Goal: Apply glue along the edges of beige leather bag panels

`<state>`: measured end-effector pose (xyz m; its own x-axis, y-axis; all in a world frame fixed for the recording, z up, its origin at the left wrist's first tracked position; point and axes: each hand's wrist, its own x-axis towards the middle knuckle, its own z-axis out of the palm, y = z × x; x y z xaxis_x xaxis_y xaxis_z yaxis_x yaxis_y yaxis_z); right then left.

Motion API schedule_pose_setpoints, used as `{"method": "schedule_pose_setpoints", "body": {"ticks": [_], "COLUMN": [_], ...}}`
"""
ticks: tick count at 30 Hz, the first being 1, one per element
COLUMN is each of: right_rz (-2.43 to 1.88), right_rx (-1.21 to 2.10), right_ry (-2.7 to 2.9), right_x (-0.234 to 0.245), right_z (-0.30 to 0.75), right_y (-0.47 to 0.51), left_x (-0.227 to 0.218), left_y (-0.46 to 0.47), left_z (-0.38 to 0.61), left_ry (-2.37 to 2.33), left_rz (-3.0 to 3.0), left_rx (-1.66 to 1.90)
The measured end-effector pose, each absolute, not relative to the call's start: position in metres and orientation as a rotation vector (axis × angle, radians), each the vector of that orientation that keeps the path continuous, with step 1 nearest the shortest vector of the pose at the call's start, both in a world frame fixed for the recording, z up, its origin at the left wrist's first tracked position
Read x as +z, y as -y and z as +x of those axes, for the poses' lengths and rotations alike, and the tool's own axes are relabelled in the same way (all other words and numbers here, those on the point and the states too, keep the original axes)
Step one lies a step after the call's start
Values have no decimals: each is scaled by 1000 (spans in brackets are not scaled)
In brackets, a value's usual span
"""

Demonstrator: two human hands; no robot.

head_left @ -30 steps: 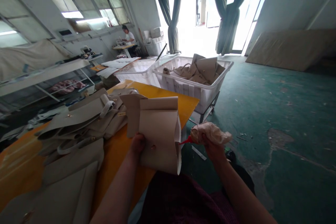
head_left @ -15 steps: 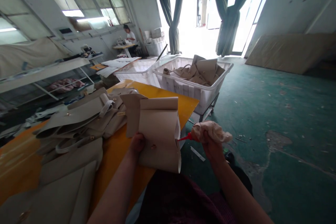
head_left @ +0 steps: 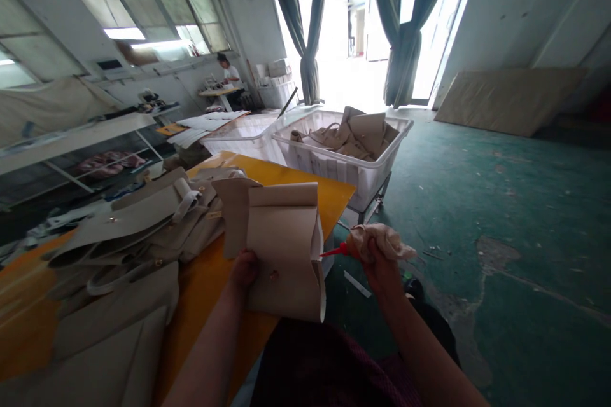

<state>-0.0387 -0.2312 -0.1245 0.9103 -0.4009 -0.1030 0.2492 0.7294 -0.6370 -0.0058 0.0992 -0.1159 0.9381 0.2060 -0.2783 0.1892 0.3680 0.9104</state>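
1. Left hand (head_left: 244, 269): closed on the lower left edge of a beige leather bag panel (head_left: 281, 248), thumb side up.
2. Right hand (head_left: 379, 265): closed around a squeeze bottle (head_left: 365, 245) wrapped in crumpled pale material.
3. Red nozzle (head_left: 335, 252): points left, its tip at the panel's right edge; contact cannot be told from this view.
4. Panel position and axis: held above my lap, over the edge of a yellow table (head_left: 334, 194). It stands tilted, its long axis running from me up toward the table's far end, with its top folded over and a metal stud (head_left: 273, 275) low on its face.
5. Surroundings: a pile of beige leather bag pieces (head_left: 138, 229) lies on the table, left of the panel. Beyond the table's far end stands a white plastic bin (head_left: 334, 168) on a wheeled metal frame, holding beige bags (head_left: 356, 137). To the right, past my right hand, lies a worn green floor (head_left: 525, 216). Far off at left, a co-worker (head_left: 230, 71) sits at a bench.
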Motion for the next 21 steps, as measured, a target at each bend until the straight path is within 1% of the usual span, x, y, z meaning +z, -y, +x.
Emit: {"method": "schedule_pose_setpoints", "body": {"ticks": [6,13,17,21], "right_rz": [-699,-615,-520,-398], "right_rx": [-363,-399,-242,-65], "right_ry": [-293,-348,-453,-490], "right_x": [-144,-147,-144,-125], "right_z": [-42,-26,-9,13], "right_y": [234,236,252,264], "left_x": [-111,-106,-106,-103], "left_y": [-97,-95,-98,-102], "left_z": [-9,-10,-10,-14], "left_ry": [-364,-355,-335,-304], "left_rz": [1205,1222,1238,1267], "left_rx": [0,-3,-16,-18]}}
